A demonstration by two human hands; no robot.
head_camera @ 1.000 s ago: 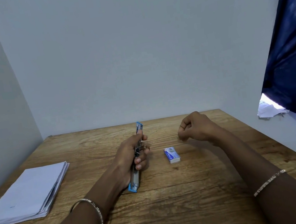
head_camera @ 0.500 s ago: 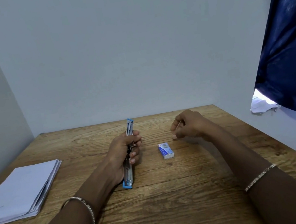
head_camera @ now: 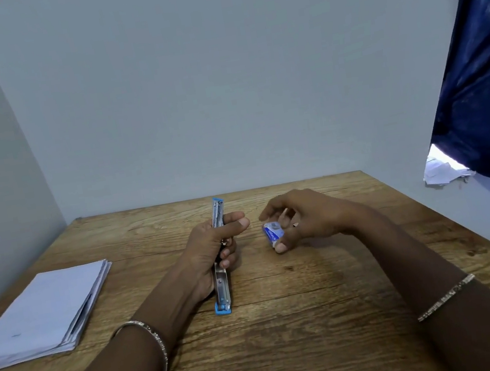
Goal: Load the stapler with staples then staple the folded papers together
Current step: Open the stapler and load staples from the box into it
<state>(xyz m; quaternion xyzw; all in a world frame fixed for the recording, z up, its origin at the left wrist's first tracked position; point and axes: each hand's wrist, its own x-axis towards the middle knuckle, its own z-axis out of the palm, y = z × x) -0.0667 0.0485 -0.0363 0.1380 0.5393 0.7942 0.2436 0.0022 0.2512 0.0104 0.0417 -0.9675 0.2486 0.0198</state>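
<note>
On table [head_camera: 291, 322]: L hand [head_camera: 212, 248] grip clamps stapler [head_camera: 222, 280], R hand [head_camera: 303, 217] pinches staple box [head_camera: 273, 231]; papers [head_camera: 42, 313] far left.

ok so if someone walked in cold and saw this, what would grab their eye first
Probably the two hands at the middle of the wooden table: the left hand grips a blue and silver stapler swung out long, its near end on the wood. Just right of it, the right hand pinches a small blue staple box. After that, the stack of folded papers at the table's left edge, and the dark blue curtain at upper right.
</note>
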